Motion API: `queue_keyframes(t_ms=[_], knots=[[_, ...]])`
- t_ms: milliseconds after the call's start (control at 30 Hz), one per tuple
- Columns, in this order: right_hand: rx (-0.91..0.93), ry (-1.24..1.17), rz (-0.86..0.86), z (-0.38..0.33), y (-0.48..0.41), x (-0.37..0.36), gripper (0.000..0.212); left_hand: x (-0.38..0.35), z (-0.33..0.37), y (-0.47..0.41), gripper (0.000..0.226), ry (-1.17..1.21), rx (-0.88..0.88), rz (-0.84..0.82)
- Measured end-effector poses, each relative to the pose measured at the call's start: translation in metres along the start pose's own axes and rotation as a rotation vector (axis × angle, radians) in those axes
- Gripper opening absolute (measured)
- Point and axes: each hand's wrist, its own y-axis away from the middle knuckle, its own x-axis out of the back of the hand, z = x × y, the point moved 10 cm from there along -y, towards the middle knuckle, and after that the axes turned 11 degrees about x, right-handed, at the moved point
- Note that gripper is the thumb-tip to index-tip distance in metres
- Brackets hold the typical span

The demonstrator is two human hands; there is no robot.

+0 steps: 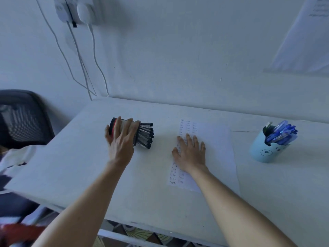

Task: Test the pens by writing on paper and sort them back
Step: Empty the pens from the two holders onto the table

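Note:
A pen holder (124, 124) with a red and black base lies on its side on the white table (74, 157). Several black pens (145, 135) stick out of its mouth toward the right. My left hand (121, 139) covers the holder from above, fingers curled over its side. A sheet of paper (217, 148) with columns of small handwritten words lies to the right of it. My right hand (191, 153) rests flat on the paper's left part, fingers spread. A light blue cup (261, 152) at the far right stands upright and holds several blue pens (282, 133).
The table meets a white wall at the back. Cables (92, 56) hang down the wall from plugs at the upper left. A black mesh chair (23, 120) stands left of the table. Patterned floor shows below the table's front edge.

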Motion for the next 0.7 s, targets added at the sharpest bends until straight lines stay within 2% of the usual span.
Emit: queue_keyframes(t_ms=[267, 433, 700], knots=[[0.000, 0.018, 0.003, 0.000, 0.000, -0.001, 0.061, 0.009, -0.018, 0.008, 0.109, -0.091, 0.030, 0.047], [0.001, 0.017, -0.003, 0.000, 0.000, -0.001, 0.061, 0.013, -0.033, 0.011, 0.104, -0.092, 0.059, 0.045], [-0.007, 0.027, 0.005, 0.000, 0.000, -0.001, 0.061, 0.023, -0.050, 0.015, 0.106, -0.129, 0.080, 0.101]])
